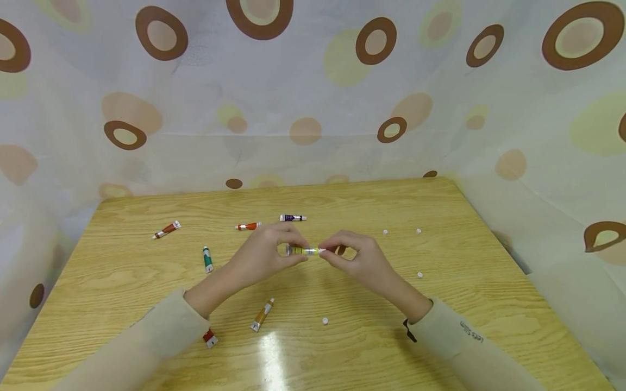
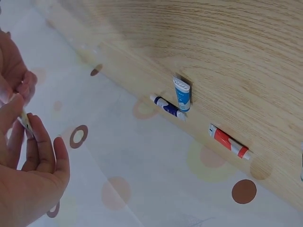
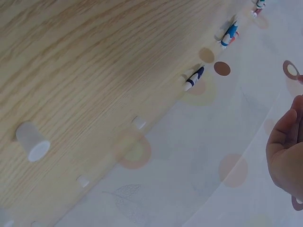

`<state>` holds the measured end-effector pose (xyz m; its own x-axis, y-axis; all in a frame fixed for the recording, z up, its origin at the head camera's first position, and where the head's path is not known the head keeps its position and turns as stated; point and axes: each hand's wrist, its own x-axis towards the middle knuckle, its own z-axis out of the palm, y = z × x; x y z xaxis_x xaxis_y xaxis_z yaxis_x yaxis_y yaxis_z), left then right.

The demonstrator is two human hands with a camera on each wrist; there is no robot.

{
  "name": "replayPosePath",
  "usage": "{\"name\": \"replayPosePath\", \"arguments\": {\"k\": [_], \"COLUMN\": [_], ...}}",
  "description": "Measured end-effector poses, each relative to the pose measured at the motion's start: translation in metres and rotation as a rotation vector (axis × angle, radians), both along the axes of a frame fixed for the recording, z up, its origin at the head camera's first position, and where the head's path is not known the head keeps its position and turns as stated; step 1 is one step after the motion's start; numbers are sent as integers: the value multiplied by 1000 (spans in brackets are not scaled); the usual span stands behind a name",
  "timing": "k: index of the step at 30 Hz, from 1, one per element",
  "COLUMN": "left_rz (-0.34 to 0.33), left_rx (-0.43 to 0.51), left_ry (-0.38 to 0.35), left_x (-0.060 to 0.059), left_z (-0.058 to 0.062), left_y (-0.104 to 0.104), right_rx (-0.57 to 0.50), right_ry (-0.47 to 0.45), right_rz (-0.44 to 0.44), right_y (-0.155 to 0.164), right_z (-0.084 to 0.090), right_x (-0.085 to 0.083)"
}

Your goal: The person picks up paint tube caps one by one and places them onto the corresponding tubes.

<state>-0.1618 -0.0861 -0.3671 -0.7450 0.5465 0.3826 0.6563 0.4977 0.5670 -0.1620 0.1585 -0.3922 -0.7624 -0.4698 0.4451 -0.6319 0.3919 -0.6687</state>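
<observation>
Over the middle of the table, my left hand (image 1: 266, 247) pinches a small yellow paint tube (image 1: 305, 251) by its body, between thumb and fingers. From the other side, my right hand (image 1: 359, 258) pinches its white cap end (image 1: 321, 251). The tube lies level between the two hands, its silver crimped end to the left. Close up in the left wrist view, the left hand (image 2: 35, 175) hides most of the tube (image 2: 25, 122). Only part of the right hand (image 3: 286, 151) shows at the edge of the right wrist view.
Paint tubes lie around: purple (image 1: 292, 218), orange-red (image 1: 248, 226), brown (image 1: 166, 229), green (image 1: 207, 259), ochre (image 1: 262, 315) and red (image 1: 210, 339), partly under the left sleeve. A blue tube (image 2: 182, 94) shows in the left wrist view. Several small white caps (image 1: 419, 275) are scattered rightward.
</observation>
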Motion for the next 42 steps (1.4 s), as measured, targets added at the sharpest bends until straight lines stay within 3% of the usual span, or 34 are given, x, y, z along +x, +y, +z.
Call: {"name": "replayPosePath", "arguments": {"k": [12, 22, 38, 42], "left_rz": [23, -3, 7, 17], "left_rx": [13, 26, 7, -9], "left_ry": [-32, -22, -10, -13], "left_x": [-1, 0, 0, 1], "left_z": [0, -1, -1, 0], "left_y": [0, -1, -2, -2], "right_rx": [-14, -3, 54, 68], "right_ry": [79, 122, 111, 168], "right_rz": [20, 37, 32, 26], "right_y": [-1, 0, 2, 5], "right_z": [-3, -3, 0, -1], "right_x": [-2, -2, 0, 0]}}
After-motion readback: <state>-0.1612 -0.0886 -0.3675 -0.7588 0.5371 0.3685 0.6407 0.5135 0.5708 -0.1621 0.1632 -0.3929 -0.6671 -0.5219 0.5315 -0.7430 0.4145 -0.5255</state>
